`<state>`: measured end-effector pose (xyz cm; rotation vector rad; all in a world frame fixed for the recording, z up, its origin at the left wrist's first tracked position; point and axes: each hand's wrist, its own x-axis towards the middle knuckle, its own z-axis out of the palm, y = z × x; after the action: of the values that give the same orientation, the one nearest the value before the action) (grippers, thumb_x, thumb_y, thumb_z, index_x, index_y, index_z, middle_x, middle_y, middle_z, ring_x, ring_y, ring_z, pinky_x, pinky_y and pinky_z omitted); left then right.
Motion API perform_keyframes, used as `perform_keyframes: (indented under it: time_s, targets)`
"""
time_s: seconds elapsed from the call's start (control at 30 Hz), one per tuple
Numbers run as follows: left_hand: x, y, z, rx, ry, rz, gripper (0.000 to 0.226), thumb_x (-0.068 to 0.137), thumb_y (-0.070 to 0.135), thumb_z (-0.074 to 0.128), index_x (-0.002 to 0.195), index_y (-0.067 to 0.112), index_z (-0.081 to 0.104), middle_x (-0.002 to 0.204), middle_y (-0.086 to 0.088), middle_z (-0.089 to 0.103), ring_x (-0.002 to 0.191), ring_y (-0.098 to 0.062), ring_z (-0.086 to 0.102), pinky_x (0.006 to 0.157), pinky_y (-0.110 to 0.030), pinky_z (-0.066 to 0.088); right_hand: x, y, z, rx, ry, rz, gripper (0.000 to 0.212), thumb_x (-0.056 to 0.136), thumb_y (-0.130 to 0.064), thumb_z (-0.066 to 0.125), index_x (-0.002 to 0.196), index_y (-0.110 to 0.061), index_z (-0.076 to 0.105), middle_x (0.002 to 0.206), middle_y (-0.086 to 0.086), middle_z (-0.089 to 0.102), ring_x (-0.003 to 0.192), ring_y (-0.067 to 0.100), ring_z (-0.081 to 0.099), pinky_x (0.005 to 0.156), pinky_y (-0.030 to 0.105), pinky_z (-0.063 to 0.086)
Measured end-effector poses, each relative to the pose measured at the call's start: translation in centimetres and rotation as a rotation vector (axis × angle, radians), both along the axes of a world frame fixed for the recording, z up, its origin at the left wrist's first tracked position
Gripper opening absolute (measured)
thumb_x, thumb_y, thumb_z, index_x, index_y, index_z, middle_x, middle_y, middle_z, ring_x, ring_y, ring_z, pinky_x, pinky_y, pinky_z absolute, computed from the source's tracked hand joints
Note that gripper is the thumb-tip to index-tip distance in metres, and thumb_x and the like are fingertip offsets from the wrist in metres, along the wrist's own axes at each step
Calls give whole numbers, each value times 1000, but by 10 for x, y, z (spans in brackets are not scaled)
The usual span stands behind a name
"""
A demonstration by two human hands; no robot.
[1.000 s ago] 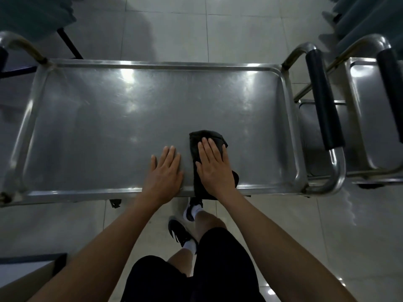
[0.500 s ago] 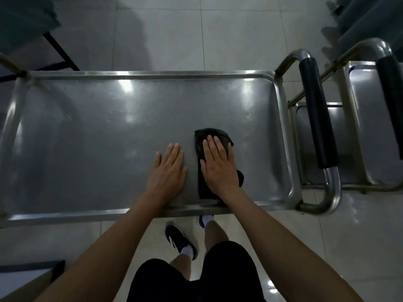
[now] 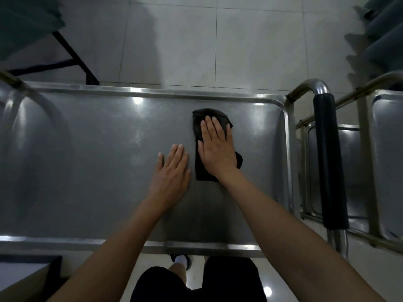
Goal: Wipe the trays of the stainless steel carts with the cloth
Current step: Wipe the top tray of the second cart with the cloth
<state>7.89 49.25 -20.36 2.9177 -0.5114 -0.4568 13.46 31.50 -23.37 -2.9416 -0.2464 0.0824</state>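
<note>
Cloth (image 3: pixel 201 127) lies on tray (image 3: pixel 87 149), right of centre, pinned flat under our R hand (image 3: pixel 214 147), fingers straight. L hand (image 3: pixel 172 173) rests flat beside it, holding nothing. We judge: wipe underway; tray's left part and 2nd cart (image 3: pixel 386 149) prob. left.

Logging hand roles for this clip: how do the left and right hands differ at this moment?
The right hand presses flat on the black cloth; the left hand rests on the bare tray. The right hand reaches farther across the tray than the left. Both lie palm down with straight fingers.
</note>
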Motion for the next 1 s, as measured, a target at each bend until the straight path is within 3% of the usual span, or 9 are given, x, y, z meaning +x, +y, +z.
perform_keyframes:
  time_s: [0.23,0.47,1.0]
  targets:
    - [18,-19,1,22,19,59,64,99,44,14,155,14,18,164,-8,7,151,-22,-4,121,-55,8,58,-18,-3,0,11,11,63,103,-41,26,159,-12,20,167,7,15,154,23,8,123,54,11]
    - [19,-28,2,-41,7,104,60,100,41,25,152,11,29,163,-10,15,151,-24,1,120,-56,11,59,-41,-5,45,-16,-71,62,104,-41,27,159,-13,21,167,6,15,155,21,8,124,52,9]
    - [-49,-23,6,-78,-25,-71,59,100,40,28,150,9,35,160,-11,26,150,-27,12,118,-56,20,-85,-52,-1,-48,18,-225,64,105,-42,24,160,-10,15,168,8,9,155,22,3,124,54,9]
